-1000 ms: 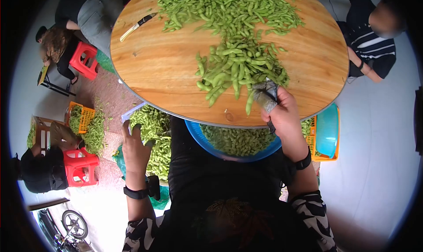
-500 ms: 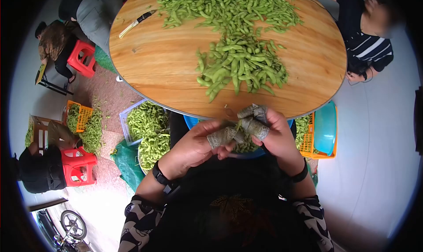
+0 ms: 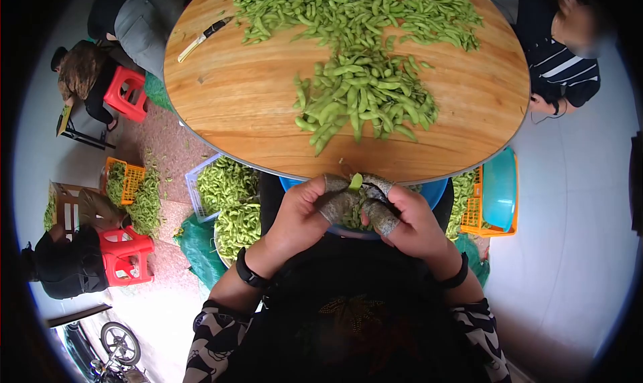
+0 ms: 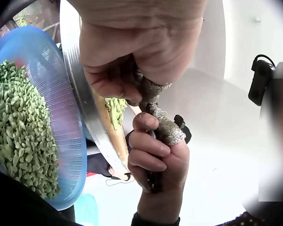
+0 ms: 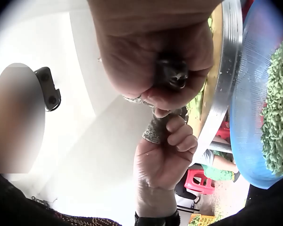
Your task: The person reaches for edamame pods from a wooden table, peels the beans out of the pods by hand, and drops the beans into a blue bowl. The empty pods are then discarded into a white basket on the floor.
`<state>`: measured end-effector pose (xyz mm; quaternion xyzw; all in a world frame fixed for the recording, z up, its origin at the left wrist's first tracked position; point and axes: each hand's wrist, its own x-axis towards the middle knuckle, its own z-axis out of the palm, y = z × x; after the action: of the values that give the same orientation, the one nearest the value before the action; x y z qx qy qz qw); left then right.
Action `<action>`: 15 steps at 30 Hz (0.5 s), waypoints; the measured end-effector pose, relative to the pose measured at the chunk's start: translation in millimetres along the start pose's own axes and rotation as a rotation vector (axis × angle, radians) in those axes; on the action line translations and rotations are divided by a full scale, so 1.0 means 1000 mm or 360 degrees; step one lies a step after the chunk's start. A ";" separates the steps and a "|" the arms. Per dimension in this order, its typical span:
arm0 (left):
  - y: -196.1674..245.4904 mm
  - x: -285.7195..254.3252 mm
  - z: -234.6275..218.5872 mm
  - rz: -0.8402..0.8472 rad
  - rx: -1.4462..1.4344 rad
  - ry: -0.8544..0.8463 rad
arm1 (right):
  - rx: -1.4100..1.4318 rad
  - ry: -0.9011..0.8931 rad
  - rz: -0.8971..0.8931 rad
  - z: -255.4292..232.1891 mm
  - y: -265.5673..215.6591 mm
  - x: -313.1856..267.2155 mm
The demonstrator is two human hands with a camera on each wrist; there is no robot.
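Observation:
Both hands meet at the near edge of the round wooden table (image 3: pixel 254 128), thumbs and some fingers wrapped in grey tape. A green pod (image 3: pixel 356 181) is pinched between the fingertips of my left hand (image 3: pixel 301 212). Curled round a dark handle (image 5: pixel 172 75), my right hand (image 3: pixel 415 225) has its taped thumb close against the left fingers; the tool's working end is hidden. Below the hands, a blue basket (image 4: pixel 75 155) holds many shelled green beans (image 4: pixel 23 127). Beyond them on the table lies a heap of pods (image 3: pixel 368 95).
A larger pod pile (image 3: pixel 348 8) covers the table's far side, with a knife (image 3: pixel 204 39) at its left. Pod-filled containers, including a lilac crate (image 3: pixel 194 185), flank the table's near edge; an orange crate (image 3: pixel 479 212) stands right. Other people sit left and right.
My right hand has come back from the pod heap to the near edge, and my left hand has risen from the left to meet it. A pod now shows between the fingers.

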<state>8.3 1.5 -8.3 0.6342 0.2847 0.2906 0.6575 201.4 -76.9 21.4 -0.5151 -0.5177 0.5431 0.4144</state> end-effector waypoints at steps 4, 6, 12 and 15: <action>0.002 0.001 -0.005 0.0322 0.0616 -0.0074 | 0.0274 -0.0067 0.0166 -0.006 0.001 -0.001; 0.005 0.001 -0.004 0.0400 0.0779 -0.0115 | 0.0446 -0.0119 0.0302 -0.006 0.002 -0.002; -0.001 0.002 -0.012 -0.0437 -0.0676 -0.0408 | 0.1235 -0.0439 0.0616 -0.012 0.007 -0.002; -0.012 0.008 -0.006 -0.0303 -0.0572 -0.0427 | 0.1436 -0.0470 0.0622 -0.012 0.006 0.000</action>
<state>9.6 10.9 -20.3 0.5102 0.1972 0.1864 0.8161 214.2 -76.2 16.3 -0.2899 -0.1787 0.8467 0.4087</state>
